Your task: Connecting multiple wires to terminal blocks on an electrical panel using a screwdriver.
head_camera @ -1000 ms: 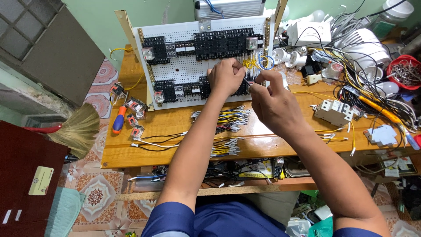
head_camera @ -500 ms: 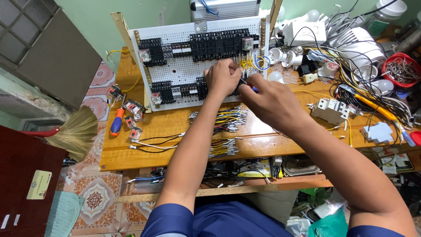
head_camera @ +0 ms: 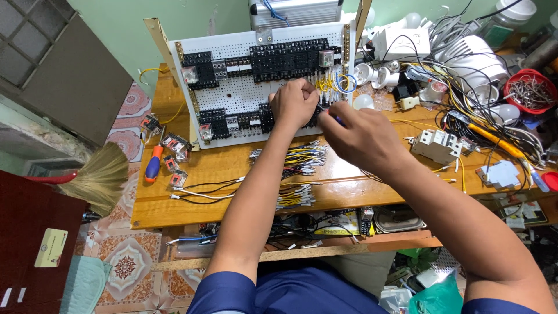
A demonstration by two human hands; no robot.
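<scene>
Right hand (head_camera: 363,136) nearer white panel (head_camera: 244,93)

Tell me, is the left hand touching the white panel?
Touching. The head view shows the left hand closed against the white panel, its fingers pressed onto the parts there.

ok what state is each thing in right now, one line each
left hand: closed in a fist against the panel
right hand: pinching a thin blue-tipped tool at the panel
perforated panel: propped up tilted, black blocks mounted, partly wired
cut wires: loose in bundles on the bench
screwdriver: lying flat, untouched
grey breaker: lying on the bench, off the panel
red bowl: filled with small metal parts
</scene>
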